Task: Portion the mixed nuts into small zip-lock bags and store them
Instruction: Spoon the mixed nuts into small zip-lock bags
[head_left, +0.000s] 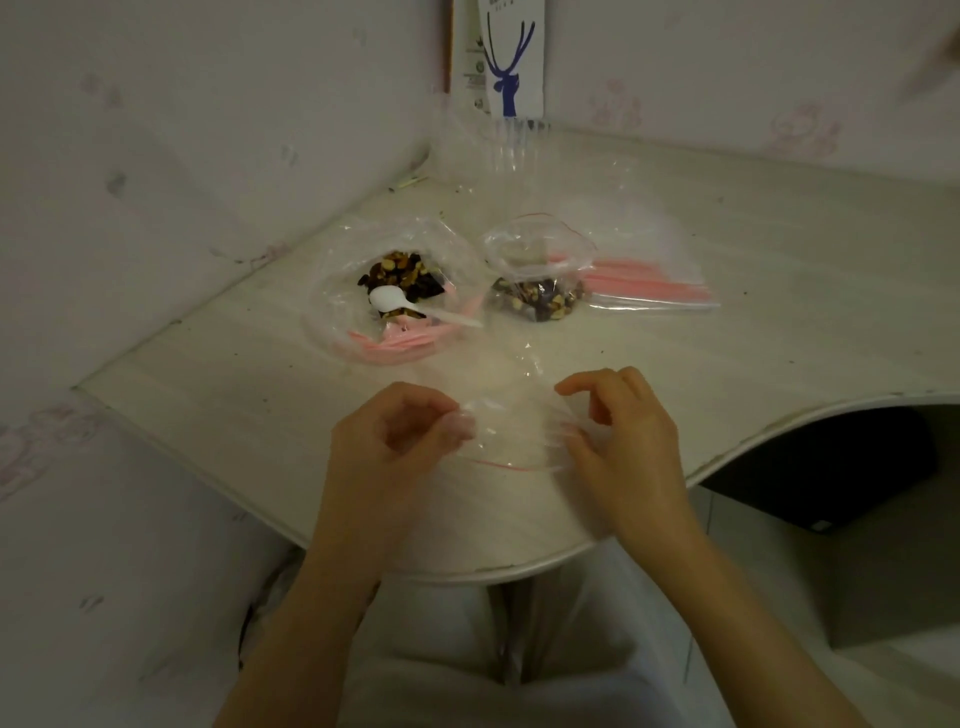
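Observation:
My left hand (400, 441) and my right hand (618, 431) each pinch one side of an empty clear zip-lock bag (511, 436) with a red seal line, held just above the table's near edge. Farther back on the left lies a large open bag with mixed nuts (400, 275) inside, and a white plastic spoon (395, 301) rests on the nuts. To its right stands a small zip-lock bag (537, 275), its mouth open and nuts filling its bottom.
A flat stack of empty zip-lock bags (654, 286) with pink seals lies right of the filled bag. A white carton with a blue deer print (511, 57) stands in the back corner. The pale table (779, 260) curves inward at the front right.

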